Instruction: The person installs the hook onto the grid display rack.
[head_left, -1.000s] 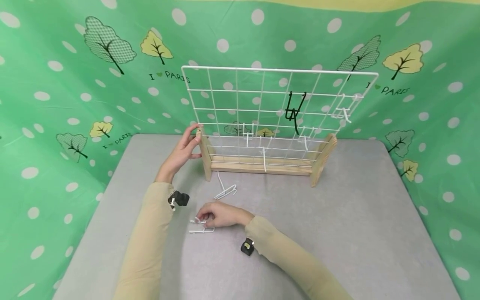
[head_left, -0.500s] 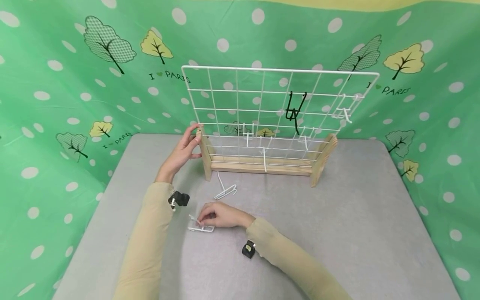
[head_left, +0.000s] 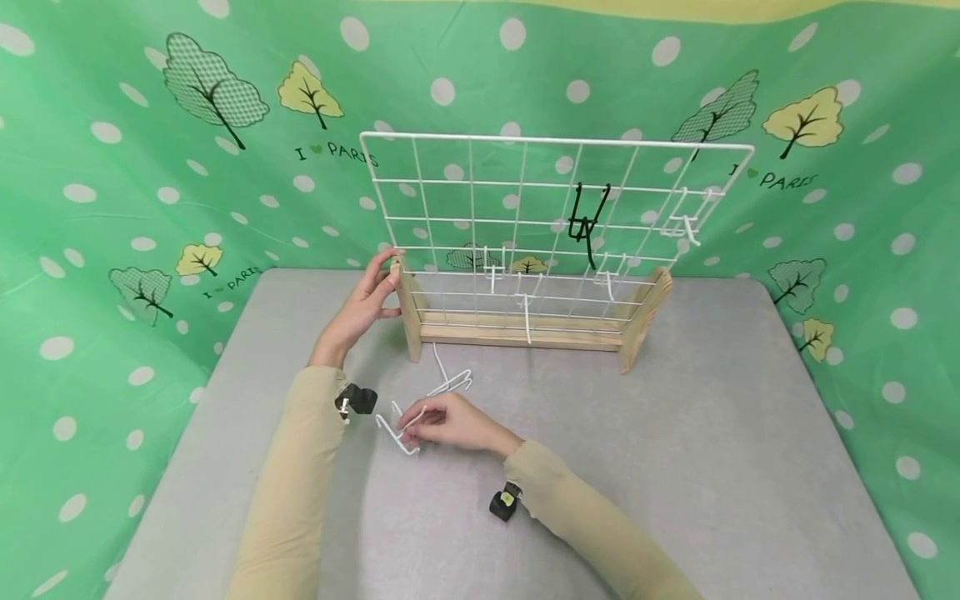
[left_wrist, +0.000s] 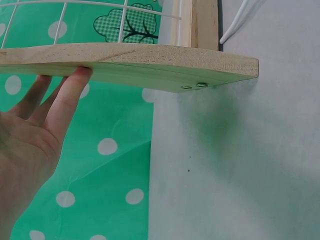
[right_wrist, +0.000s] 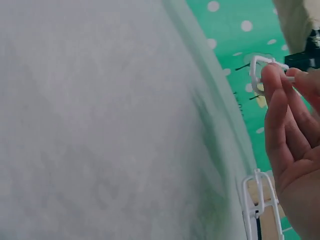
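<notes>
A white wire grid panel (head_left: 555, 142) stands in a wooden base (head_left: 517, 337). My left hand (head_left: 356, 312) rests its fingers against the left wooden upright (head_left: 411, 317); the left wrist view shows extended fingertips (left_wrist: 80, 75) touching its outer face. My right hand (head_left: 457, 423) pinches a white wire display hook (head_left: 392, 433) just above the table, its prongs pointing up and left. In the right wrist view, part of this hook (right_wrist: 255, 75) sticks out past the fingertips. A second white wire hook (head_left: 450, 383) lies on the table between my hands.
Several white hooks hang on the grid, among them a low central hook (head_left: 527, 312) and an upper right hook (head_left: 684, 227). A black hook (head_left: 583, 227) hangs right of centre. A green patterned cloth (head_left: 247, 192) surrounds the grey table (head_left: 720, 450).
The right hand has picked the white hook up off the table and turned it, so its prongs now point upward. The left hand stays at the wooden upright.
</notes>
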